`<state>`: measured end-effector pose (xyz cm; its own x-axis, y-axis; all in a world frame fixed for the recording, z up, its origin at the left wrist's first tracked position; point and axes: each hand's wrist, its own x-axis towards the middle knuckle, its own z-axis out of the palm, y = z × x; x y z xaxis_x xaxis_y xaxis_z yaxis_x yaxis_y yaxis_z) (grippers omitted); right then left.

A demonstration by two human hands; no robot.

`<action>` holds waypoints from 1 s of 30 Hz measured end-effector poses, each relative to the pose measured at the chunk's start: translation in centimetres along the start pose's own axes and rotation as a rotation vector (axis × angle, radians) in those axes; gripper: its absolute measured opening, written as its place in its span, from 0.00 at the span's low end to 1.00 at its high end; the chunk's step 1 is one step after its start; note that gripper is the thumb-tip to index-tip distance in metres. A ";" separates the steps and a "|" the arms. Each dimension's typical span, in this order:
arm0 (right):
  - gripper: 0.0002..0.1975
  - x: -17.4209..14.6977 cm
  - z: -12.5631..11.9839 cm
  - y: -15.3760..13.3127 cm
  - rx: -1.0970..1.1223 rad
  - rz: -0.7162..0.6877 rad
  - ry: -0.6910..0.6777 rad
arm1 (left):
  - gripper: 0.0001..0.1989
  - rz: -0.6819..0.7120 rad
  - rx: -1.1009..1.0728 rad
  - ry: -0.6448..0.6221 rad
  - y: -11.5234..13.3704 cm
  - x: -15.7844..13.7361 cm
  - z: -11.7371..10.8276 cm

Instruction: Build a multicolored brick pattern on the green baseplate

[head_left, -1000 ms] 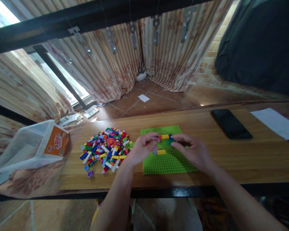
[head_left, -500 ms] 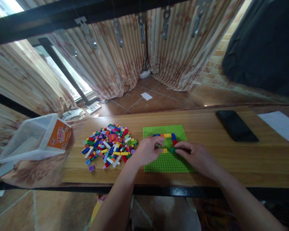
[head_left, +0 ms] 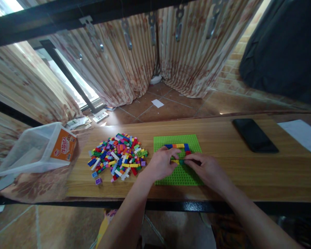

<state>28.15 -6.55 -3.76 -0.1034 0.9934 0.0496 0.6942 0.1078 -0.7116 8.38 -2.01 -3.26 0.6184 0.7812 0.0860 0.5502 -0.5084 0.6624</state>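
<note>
Over the plate (head_left: pixel 177 176), the right hand (head_left: pixel 208 169) pinches a green brick (head_left: pixel 181 162); whether the left hand (head_left: pixel 160 164) grips, I can't tell.

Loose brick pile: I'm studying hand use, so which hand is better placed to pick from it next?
Probably the left hand: it is nearer the loose brick pile, while the right hand is farther off, at the dark green brick.

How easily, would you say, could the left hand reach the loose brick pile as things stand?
Quite easily, it seems: the loose brick pile lies on the table just to the left of the left hand, with nothing visible standing between them.
</note>
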 end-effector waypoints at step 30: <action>0.11 -0.3 -1.0 0.5 -0.119 0.056 -0.007 | 0.23 -0.035 0.161 0.047 1.6 -0.1 0.8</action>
<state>29.21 -6.81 -3.40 -0.0666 0.9978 0.0071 0.7788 0.0565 -0.6248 9.64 -3.23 -2.82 0.5722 0.8137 0.1025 0.6562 -0.5293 0.5378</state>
